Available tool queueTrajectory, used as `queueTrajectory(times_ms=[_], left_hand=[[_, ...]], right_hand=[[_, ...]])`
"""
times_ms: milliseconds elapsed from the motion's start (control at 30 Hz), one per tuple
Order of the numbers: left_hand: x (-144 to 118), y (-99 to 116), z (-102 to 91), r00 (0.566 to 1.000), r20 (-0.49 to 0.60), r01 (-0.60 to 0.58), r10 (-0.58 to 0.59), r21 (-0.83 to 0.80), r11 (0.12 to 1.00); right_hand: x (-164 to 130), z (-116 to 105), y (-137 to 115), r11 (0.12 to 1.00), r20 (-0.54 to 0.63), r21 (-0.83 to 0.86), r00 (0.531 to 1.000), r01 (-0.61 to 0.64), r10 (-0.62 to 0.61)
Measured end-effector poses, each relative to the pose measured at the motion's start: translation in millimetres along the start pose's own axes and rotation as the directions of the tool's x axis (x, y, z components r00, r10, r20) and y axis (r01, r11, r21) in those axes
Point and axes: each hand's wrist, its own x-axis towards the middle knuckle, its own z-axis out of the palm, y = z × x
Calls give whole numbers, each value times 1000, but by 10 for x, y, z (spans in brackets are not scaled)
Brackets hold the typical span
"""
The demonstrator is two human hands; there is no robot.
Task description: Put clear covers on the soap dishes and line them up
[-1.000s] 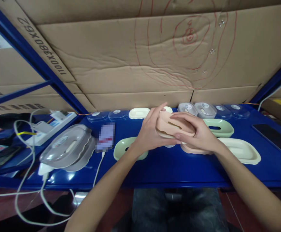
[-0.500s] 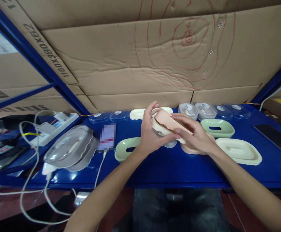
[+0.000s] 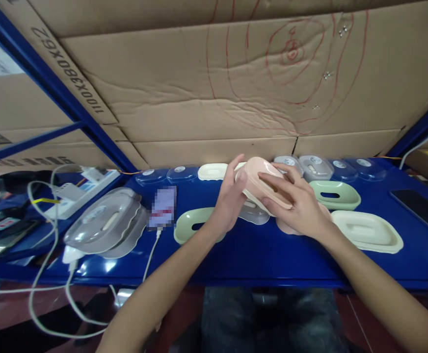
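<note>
Peach dish (image 3: 255,182) tilts in both hands (image 3: 230,198) (image 3: 299,202); cardboard (image 3: 70,73) reads "1100X380X62".

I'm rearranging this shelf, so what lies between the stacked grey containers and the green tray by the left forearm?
A phone and the white cable plugged into it lie there, as the head view shows.
</note>
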Motion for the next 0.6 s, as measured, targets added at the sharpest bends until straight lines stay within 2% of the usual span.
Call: queueTrajectory(times_ms=[67, 167, 267, 367, 433, 500, 600], left_hand=[[7, 43, 34, 990, 56, 135, -129, -141, 981], [27, 77, 19, 962, 120, 264, -244, -195, 945], [38, 78, -30, 944, 128, 322, -305, -148, 935], [49, 66, -73, 944, 100, 322, -314, -84, 943], [63, 54, -96, 953, 84, 296, -290, -81, 952], [82, 35, -112, 960, 78, 276, -269, -92, 957], [105, -1, -114, 964, 63, 263, -257, -121, 957]], right_hand=[[-11, 18, 30, 998, -13, -59, 1000, 27, -28], [-33, 40, 59, 987, 9, -142, 997, 78, -78], [-56, 44, 56, 963, 51, -233, 990, 138, -129], [-59, 28, 32, 947, 97, -272, 985, 168, -146], [-44, 14, 11, 962, 93, -224, 986, 158, -140], [-18, 2, -8, 986, 30, -129, 994, 104, -101], [23, -7, -11, 995, -119, 50, 989, -81, 87]])
